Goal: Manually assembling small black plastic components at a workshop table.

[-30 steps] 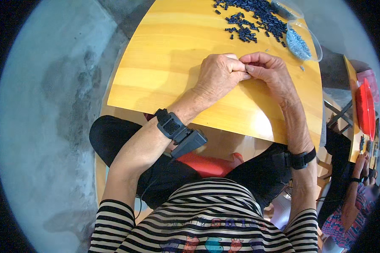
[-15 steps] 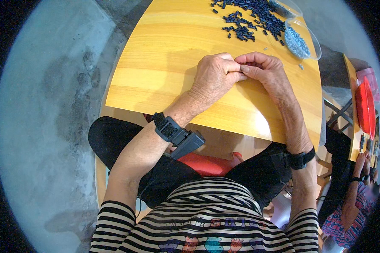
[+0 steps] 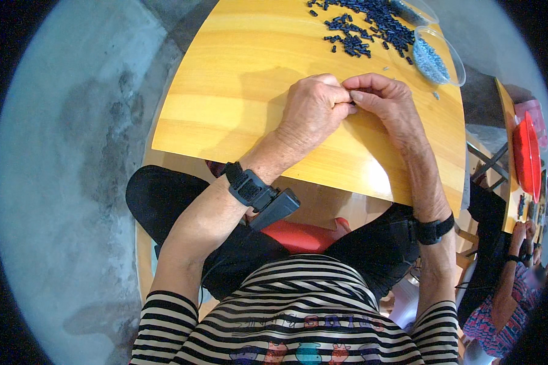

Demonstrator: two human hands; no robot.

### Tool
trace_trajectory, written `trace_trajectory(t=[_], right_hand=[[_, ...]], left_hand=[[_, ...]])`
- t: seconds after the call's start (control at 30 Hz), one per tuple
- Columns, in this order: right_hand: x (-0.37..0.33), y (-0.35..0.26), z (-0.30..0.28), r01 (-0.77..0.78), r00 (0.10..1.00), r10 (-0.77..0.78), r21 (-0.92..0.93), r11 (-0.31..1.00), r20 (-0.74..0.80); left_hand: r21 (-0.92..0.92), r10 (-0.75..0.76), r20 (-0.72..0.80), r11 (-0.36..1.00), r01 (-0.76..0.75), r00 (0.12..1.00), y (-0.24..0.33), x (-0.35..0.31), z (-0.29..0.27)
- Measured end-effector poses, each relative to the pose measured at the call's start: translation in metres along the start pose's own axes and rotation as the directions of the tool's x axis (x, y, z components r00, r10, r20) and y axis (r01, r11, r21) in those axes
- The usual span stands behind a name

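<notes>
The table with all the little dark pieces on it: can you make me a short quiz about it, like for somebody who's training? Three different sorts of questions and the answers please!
1. Pick one. What colour are the small pieces heaped on the table?
A) red
B) dark blue
C) white

2. True or false? The left hand and the right hand are held far apart.

3. Which is nearer to the right hand: the clear tub of silvery-blue bits or the red container?

Key:
1. B
2. False: their fingertips come together over the table.
3. The clear tub.
</notes>
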State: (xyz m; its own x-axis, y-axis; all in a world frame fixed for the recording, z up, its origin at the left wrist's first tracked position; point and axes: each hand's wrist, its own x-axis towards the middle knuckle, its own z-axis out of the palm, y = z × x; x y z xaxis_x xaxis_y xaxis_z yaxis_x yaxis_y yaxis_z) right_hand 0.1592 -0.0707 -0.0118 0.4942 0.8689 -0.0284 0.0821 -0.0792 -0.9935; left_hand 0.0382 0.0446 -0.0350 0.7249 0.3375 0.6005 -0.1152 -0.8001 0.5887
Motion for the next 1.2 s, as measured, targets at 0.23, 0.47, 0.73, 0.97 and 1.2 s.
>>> trace_trajectory(t=[0.23, 0.47, 0.73, 0.97, 1.2], right_hand=[[0.000, -0.001, -0.002, -0.021, 0.999, 0.020, 0.058, 0.998, 0.026], [0.001, -0.001, -0.005, -0.042, 0.999, 0.039, 0.093, 0.995, 0.034], [0.002, -0.019, -0.007, 0.178, 0.981, -0.163, 0.165, 0.970, -0.103], [0.035, -0.044, 0.026, 0.315, 0.949, -0.299, 0.307, 0.898, -0.098], [0.043, -0.025, 0.039, 0.298, 0.953, -0.289, 0.107, 0.948, -0.094]], left_hand=[[-0.017, -0.016, 0.009, 1.000, 0.016, 1.000, 0.003, 0.001, -0.002], [-0.035, -0.012, 0.009, 0.999, 0.012, 1.000, 0.002, 0.001, -0.003], [-0.051, -0.074, 0.040, 0.996, 0.076, 0.996, 0.002, 0.001, -0.003], [-0.061, -0.084, 0.085, 0.994, 0.089, 0.993, 0.002, 0.002, -0.004], [-0.075, -0.063, 0.065, 0.995, 0.068, 0.996, 0.001, 0.002, -0.003]])
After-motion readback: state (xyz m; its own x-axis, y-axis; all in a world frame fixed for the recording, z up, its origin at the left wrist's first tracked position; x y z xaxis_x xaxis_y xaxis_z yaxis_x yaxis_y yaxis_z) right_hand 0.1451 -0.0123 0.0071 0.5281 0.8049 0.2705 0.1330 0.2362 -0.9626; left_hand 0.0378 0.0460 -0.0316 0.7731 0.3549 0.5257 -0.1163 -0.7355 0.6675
